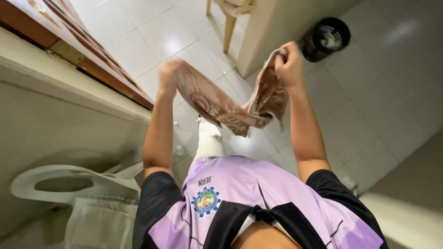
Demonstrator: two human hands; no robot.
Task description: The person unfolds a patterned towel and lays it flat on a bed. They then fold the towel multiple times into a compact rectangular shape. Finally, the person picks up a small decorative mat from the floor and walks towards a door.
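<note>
Brown patterned cloth [221, 108] is hanging between your two raised hands, sagging in the middle, out in front of your chest and above the tiled floor [175, 41]. Your left hand [170, 74] is gripping one end; it's motion-blurred, so I cannot tell exactly how the fingers are closing, but the fabric is bunching right at it. Your right hand [290, 64] is clamping the other end, fist closed on a gathered corner, held a bit higher than the left. The long axis is running left to right between the hands, dipping to a low point nearer the right one. Both hands are equally on it and well apart from each other.

The cloth is looking thin and limp, brown with a paler swirling print, folding over itself under the right hand.

Left of your left arm a white plastic chair [69, 184] is standing; beyond your right hand a black bin [325, 39] is sitting on the floor.
</note>
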